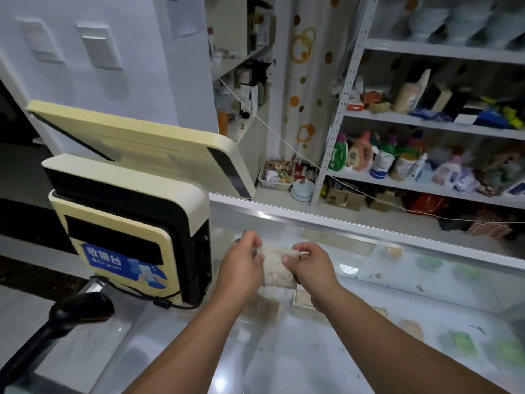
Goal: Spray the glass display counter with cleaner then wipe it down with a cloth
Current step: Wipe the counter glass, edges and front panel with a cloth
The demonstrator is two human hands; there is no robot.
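2 hands meet over the glass display counter [397,302], with a pale cloth [276,270] bunched between them. The left hand [241,265] pinches the cloth's left edge and the right hand [309,264] pinches its upper right corner. The curled fingers are partly hidden in the fabric. I cannot tell whether the cloth touches the glass. Goods under the glass to the right of the hands are blurred. A cream register terminal [127,223] stands left of the left hand.

Both forearms outstretched, left hand [241,264] and right hand [311,267] close together, fingers pinching.
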